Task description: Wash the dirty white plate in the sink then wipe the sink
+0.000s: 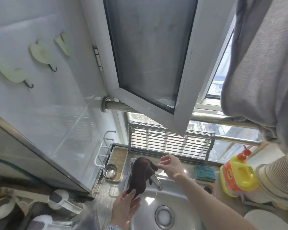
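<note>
A dark brown cloth (pixel 140 174) hangs draped over the steel tap (pixel 156 180) at the back of the steel sink (pixel 186 193). My left hand (pixel 125 205) holds the cloth's lower end at the sink's left rim. My right hand (pixel 170 165) pinches the cloth's upper right corner above the tap. The sink drain (pixel 164 216) lies below my hands. At the lower right edge of the view sits a round white plate (pixel 263 218), partly cut off.
An open window sash (pixel 150 63) juts over the sink. A slatted rack (pixel 171 144) leans behind the tap. A tray with a small steel strainer cup (pixel 110 170) stands left; a teal sponge (pixel 204 172), yellow detergent bottle (pixel 238 176) and stacked bowls (pixel 276 178) stand right.
</note>
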